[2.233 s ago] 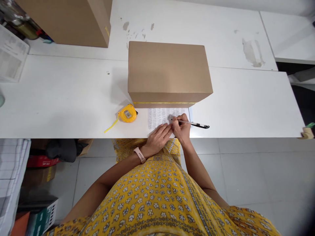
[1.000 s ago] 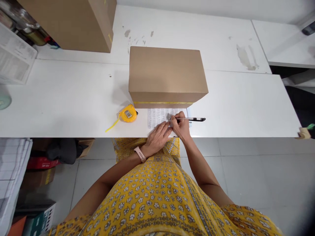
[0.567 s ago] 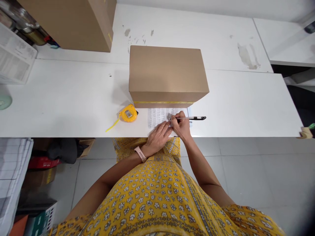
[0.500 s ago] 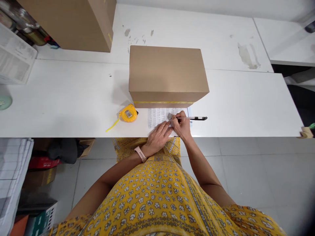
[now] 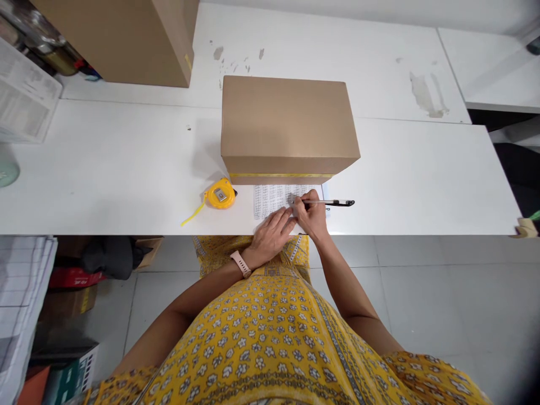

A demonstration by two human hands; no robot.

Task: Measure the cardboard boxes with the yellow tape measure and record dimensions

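Note:
My right hand (image 5: 311, 215) is closed around a pen (image 5: 341, 203) with a clear barrel and black cap end, its tip down at a sheet of paper (image 5: 270, 198) covered in rows of writing. Flat across the sheet's lower edge lies my left hand (image 5: 272, 235), fingers stretched out beside the right hand. A closed cardboard box (image 5: 287, 119) with a yellow tape strip stands just behind the paper and hides its far part. Left of the paper rests a yellow tape measure (image 5: 220, 194) with a yellow strap.
The white table (image 5: 422, 174) ends right by my body. A larger cardboard box (image 5: 126, 42) stands at the back left, near a printed white carton (image 5: 25, 93). A green round object (image 5: 7, 171) sits at the left edge. Boxes and a dark bag (image 5: 110, 257) are below the table.
Almost nothing differs. The view has shifted very slightly; both hands, the pen and the paper stay in the same place.

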